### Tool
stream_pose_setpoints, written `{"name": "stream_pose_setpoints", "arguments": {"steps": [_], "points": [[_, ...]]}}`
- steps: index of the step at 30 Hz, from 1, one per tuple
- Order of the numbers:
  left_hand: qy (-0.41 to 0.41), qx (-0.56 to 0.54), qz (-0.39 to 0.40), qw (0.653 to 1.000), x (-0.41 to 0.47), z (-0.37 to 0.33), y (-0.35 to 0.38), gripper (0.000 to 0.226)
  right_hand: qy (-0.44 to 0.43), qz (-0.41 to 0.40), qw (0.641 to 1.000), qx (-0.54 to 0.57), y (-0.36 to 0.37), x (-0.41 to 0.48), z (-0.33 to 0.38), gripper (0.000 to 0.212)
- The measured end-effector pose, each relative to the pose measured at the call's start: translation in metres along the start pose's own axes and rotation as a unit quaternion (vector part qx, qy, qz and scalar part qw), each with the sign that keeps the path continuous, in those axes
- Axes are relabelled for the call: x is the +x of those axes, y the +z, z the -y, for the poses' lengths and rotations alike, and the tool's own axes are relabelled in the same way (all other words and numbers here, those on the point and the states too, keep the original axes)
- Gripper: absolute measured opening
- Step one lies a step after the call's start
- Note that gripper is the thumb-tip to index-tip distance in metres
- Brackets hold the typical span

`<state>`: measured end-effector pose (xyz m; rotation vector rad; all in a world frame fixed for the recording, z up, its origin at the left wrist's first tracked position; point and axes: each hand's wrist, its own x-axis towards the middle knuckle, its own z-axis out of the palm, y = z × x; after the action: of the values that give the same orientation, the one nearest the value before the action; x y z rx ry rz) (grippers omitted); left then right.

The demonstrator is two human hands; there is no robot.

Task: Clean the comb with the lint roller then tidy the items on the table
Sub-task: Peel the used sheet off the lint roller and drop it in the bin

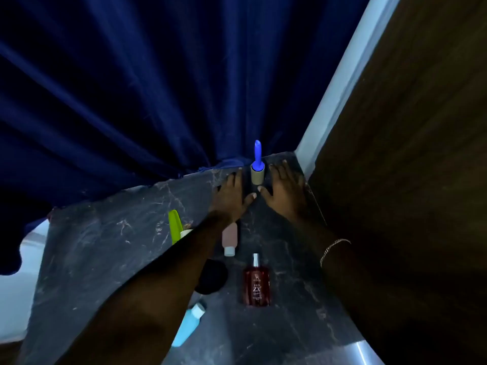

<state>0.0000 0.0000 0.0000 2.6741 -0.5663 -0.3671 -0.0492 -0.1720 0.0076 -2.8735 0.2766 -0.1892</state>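
Charcoal table (105,246), navy curtain (131,88), scattered bright spots.
Notes: table in a dark marble pattern with pale grey-white veins; curtain plain deep blue, near black in the folds; lint roller (257,172) with bright blue handle and tan roll; lime-green piece (175,229); pink bottle (229,238), white cap; dark red bottle (256,285), silver neck, pale lettering; light blue bottle (188,327), white cap; black round object (212,276); bracelet (333,250) a gold-toned chain; side panel (408,154) brown wood grain, edged by a pale blue-white strip (342,83).

"RED ZX" in pale print on the dark red perfume bottle (256,284); smaller lines illegible
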Motion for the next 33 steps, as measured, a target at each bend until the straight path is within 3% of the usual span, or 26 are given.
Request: {"name": "stream_pose_setpoints", "arguments": {"steps": [3, 7, 10, 14, 16, 20, 23, 30, 33], "points": [[-0.019, -0.032, 0.004, 0.999, 0.019, 0.002, 0.009, 0.088, -0.009, -0.005, 1.000, 0.014, 0.006, 0.019, -0.003, 0.066], [-0.063, -0.153, -0.006, 0.986, 0.046, 0.000, 0.029, 0.080, -0.015, -0.005, 0.997, 0.070, 0.009, 0.040, -0.005, 0.050], [-0.045, -0.218, 0.006, 0.975, 0.063, 0.000, 0.045, 0.062, 0.010, 0.041, 0.987, 0.156, 0.016, 0.046, -0.001, 0.046], [-0.041, -0.268, -0.024, 0.962, 0.073, -0.001, 0.056, 0.058, 0.033, 0.045, 0.985, 0.166, 0.023, 0.054, 0.004, 0.034], [-0.055, -0.291, -0.022, 0.955, 0.074, -0.004, 0.053, 0.051, 0.036, 0.086, 0.978, 0.189, 0.018, 0.057, 0.005, 0.029], [-0.042, -0.288, -0.001, 0.957, 0.059, -0.007, 0.041, 0.054, 0.054, 0.087, 0.972, 0.213, 0.011, 0.047, 0.003, 0.027], [-0.014, -0.268, -0.004, 0.963, 0.038, -0.007, 0.034, 0.039, 0.061, 0.093, 0.960, 0.258, 0.007, 0.033, 0.004, 0.028], [0.072, -0.256, -0.076, 0.961, -0.034, -0.019, -0.008, 0.032, 0.054, 0.084, 0.934, 0.343, -0.045, -0.017, 0.025, 0.027], [0.097, -0.245, -0.112, 0.958, -0.073, -0.027, -0.026, 0.034, 0.061, 0.077, 0.905, 0.413, -0.065, -0.046, 0.034, 0.029]]}}
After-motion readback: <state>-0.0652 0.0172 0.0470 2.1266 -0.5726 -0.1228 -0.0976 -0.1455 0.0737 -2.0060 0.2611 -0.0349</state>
